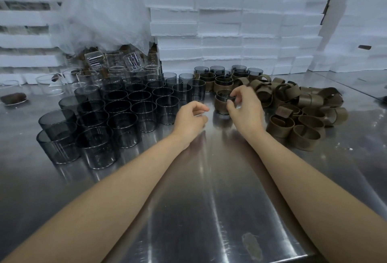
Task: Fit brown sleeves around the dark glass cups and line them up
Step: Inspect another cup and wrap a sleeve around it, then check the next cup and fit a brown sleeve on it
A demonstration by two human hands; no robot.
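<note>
Right hand (244, 108) pinched a sleeved dark glass cup (222, 93) just ahead of it; left hand (191, 116) hung loosely curled, empty. Its brown sleeve (219, 104) needed levelling before joining the finished cups (223, 80) beyond.

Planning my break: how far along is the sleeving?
Done: about a dozen sleeved cups grouped at the back. In hand: the right hand is at one more sleeved cup; the left hand holds nothing. Left: dozens of bare dark cups and a pile of sleeves.
</note>
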